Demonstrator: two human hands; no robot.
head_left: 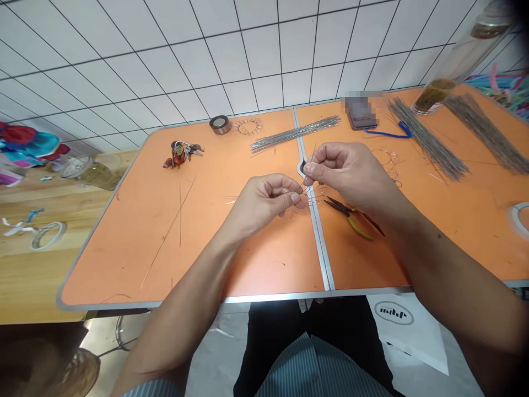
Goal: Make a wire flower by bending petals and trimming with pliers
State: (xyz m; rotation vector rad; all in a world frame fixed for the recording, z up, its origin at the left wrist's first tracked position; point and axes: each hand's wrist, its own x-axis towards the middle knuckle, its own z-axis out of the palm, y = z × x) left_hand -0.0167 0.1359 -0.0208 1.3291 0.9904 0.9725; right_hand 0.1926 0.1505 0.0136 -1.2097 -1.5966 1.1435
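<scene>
My left hand [273, 198] pinches a thin wire piece [316, 196] whose fine ends fan out past the fingertips. Just above and to the right, my right hand [341, 168] is closed on wire at the same spot, thumb against forefinger. How the wires are joined is too fine to make out. Both hands are over the metal seam [316, 237] of the orange table. Black-jawed pliers with yellow handles [349, 215] lie under my right wrist. Loose straight wires [167, 234] rest to the left of my left hand.
Along the back are keys [182, 153], a tape roll [220, 124], a wire ring [248, 127], a wire bundle [295, 134], and a phone [361, 113]. Further right lie thicker wire bundles [430, 140], a blue piece [405, 129] and a tall bottle [438, 94]. White tape [519, 218] sits at the right edge.
</scene>
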